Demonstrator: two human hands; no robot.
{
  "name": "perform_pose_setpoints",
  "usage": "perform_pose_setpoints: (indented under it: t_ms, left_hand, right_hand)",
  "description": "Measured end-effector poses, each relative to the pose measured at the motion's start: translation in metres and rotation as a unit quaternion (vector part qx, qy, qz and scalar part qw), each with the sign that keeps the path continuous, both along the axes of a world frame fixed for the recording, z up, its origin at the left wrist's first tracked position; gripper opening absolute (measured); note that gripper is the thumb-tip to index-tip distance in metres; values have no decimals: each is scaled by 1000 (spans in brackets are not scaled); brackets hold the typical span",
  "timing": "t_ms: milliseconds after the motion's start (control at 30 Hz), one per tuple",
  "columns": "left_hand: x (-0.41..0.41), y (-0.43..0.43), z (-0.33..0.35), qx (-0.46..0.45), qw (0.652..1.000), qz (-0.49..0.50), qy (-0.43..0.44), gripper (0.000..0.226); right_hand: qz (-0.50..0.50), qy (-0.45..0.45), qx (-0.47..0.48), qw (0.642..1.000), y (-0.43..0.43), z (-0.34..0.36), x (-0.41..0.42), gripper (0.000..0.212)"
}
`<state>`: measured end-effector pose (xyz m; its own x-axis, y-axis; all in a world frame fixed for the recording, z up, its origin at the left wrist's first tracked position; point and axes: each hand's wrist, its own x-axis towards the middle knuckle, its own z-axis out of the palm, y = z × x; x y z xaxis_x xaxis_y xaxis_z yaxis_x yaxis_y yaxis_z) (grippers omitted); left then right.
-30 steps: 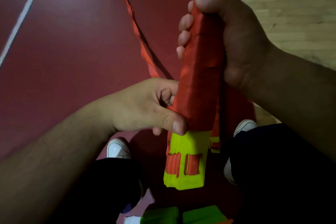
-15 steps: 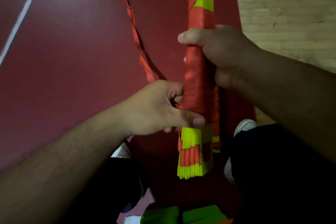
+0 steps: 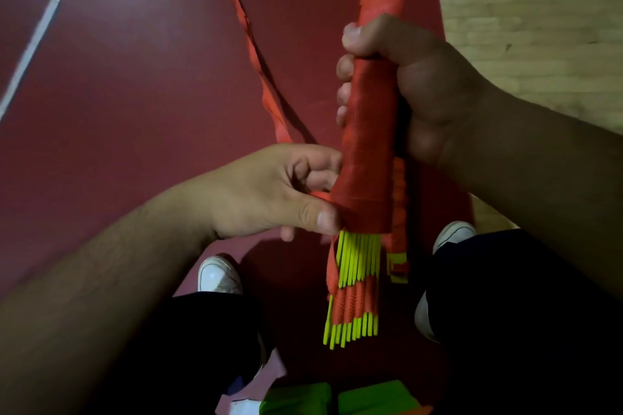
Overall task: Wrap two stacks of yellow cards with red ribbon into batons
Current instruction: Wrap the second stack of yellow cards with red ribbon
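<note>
A long stack of yellow cards (image 3: 357,266) stands nearly upright before me, its middle wound tightly in red ribbon (image 3: 369,145). My right hand (image 3: 414,84) grips the wrapped part from the right, thumb across the front. My left hand (image 3: 279,192) pinches the ribbon at the lower edge of the wrap with its thumb and fingers. Below that edge the yellow card edges fan out, crossed by red bands. A loose ribbon tail (image 3: 256,54) trails up and left from my left hand. A second yellow and red piece (image 3: 397,266) hangs behind the stack.
The floor is dark red mat (image 3: 135,77) with a white line (image 3: 43,23); pale wooden floor (image 3: 539,10) lies at the upper right. My white shoes (image 3: 217,276) and dark trousers fill the bottom. Green blocks (image 3: 371,401) sit at the lower edge.
The stack has turned about its long axis, so its thin card edges now face me. My right hand has slid down the wrap towards my left hand.
</note>
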<state>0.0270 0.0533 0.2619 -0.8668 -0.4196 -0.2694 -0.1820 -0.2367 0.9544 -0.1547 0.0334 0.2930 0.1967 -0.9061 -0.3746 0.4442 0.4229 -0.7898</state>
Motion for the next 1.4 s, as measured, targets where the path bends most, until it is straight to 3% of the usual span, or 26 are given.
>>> perform_pose_setpoints:
  t_ms: [67, 333, 433, 567, 667, 800, 867, 967, 1067, 1233, 1333, 1400]
  left_hand:
    - [-1, 0, 0, 0, 1000, -5, 0, 70]
    - [-1, 2, 3, 49, 998, -38, 31, 30]
    - [0, 1, 4, 55, 997, -38, 29, 31]
    - [-6, 4, 2, -2, 1000, -8, 0, 46]
    - [-9, 7, 0, -65, 996, 37, -39, 34]
    - [-12, 9, -7, -103, 989, 78, -71, 50]
    - [-11, 7, -6, -101, 990, 74, -71, 50]
    - [-6, 3, 0, -90, 994, 47, -40, 25]
    - [-3, 0, 7, -8, 1000, 23, 9, 33]
    - [-4, 0, 8, 13, 999, -1, 29, 33]
    - [-5, 2, 8, 4, 1000, 15, 7, 27]
    - [-6, 4, 3, -29, 999, 39, -3, 28]
  right_hand:
    - [8, -32, -8, 999, 2, 2, -1, 17]
    - [41, -139, -32, 989, 6, 2, 0, 4]
    - [40, -138, -36, 989, 6, 3, 0, 4]
    - [32, -84, -35, 995, 5, 6, 1, 10]
    - [-4, 36, -44, 998, 3, 3, 4, 17]
    - [-52, 115, -32, 992, 1, -7, 8, 20]
    - [-54, 94, -12, 994, 0, -8, 7, 10]
    - [-38, 29, 9, 999, -2, -2, 2, 14]
    - [-26, -42, 6, 999, -1, 3, 0, 15]
    - [-8, -112, -24, 993, 4, 12, -2, 11]
    - [17, -115, -33, 993, 7, 15, -2, 10]
    - [14, -72, -38, 997, 7, 14, -2, 7]
